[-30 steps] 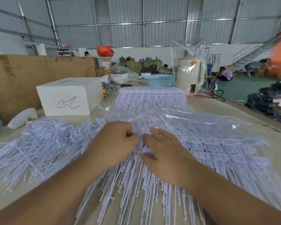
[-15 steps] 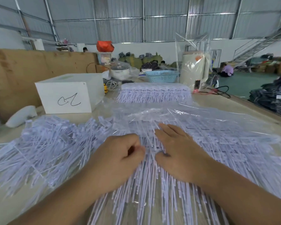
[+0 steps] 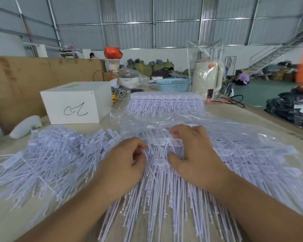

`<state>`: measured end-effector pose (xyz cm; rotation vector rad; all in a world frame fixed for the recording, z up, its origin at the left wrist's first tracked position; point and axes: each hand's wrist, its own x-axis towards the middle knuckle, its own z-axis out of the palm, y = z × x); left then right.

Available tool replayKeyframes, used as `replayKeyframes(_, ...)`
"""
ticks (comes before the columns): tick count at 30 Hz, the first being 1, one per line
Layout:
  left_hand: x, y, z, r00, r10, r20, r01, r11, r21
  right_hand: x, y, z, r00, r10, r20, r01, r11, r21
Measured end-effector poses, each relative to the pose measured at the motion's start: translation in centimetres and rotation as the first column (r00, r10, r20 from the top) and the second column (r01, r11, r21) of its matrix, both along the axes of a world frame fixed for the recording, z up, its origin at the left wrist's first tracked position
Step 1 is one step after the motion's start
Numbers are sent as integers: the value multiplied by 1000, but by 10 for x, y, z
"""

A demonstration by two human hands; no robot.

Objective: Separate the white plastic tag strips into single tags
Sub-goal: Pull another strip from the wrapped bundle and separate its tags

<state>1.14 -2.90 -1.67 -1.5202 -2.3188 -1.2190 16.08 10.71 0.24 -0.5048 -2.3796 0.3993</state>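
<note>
Counter point(image 3: 262, 117) space is pretty much swallowed by white plastic tags here. Connected tag strips point(image 3: 234, 154) are spread across the middle and right, partly covered by a crinkled clear plastic bag point(image 3: 191, 121), and a messy heap of loose tags point(image 3: 51, 154) is piled on the left. A neater stack of tag strips point(image 3: 164, 103) is parked further back. The left hand point(image 3: 124, 165) is curled, with a thin tag stem pinched between thumb and fingers, just beside the right hand point(image 3: 194, 154), which is pressed down on the strips with fingers bent and the thumb tucked against the stems.

Behind the heap, a white box point(image 3: 73, 105) with a black scribble is set on the counter, a white tagging gun point(image 3: 24, 126) beside it, and a brown board point(image 3: 16, 79) is stood up along the left edge. Further back a blue basket point(image 3: 173, 84), a lidded cooker pot point(image 3: 129, 78) and a cream kettle point(image 3: 208, 79) wrapped in plastic can be seen. The room is a big warehouse with corrugated metal walls, a steel staircase point(image 3: 276, 53) on the right, dark garment piles point(image 3: 290, 109) and a person seated on the green floor point(image 3: 269, 91) far off.
</note>
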Motion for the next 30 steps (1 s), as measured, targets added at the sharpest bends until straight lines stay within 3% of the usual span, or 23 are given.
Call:
replayKeyframes(7,-7,5,1,999,26,-28,-26,999,22,8,2,9,999,-32,4,31,979,201)
replayKeyframes(12,-13,6,-1,994,84,-65,-91,990,-104,7,2,1,934,-22,357,-45,983,176)
replayKeyframes(22,-6,16,-5,961,252,-114,-271,936,-224,1,8,-5,908,13,419,-57,994,93)
replayKeyframes(25,-9,15,-5,972,232,-27,-233,957,-173,-1,9,-7,923,13,385,-48,996,81)
replayKeyframes(30,-3,11,-1,988,100,120,-111,990,87,-1,9,-9,917,10,399,-52,994,95)
